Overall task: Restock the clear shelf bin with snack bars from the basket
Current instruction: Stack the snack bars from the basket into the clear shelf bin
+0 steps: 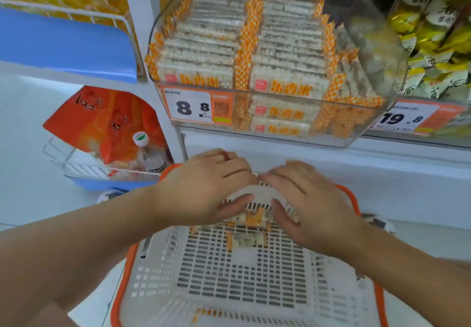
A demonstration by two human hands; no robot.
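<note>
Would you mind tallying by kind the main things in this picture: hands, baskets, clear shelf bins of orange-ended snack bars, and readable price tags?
Hands: 2, the left hand and the right hand, both reaching into the basket.
Baskets: 1, the white basket with an orange rim.
Clear shelf bins: 1, the clear bin of snack bars.
Price tags: 2, the 8.8 tag and the 19.8 tag.
Total: 6

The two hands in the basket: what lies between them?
In the head view, a few snack bars lie between the left hand and the right hand, at the far end of the basket.
</note>
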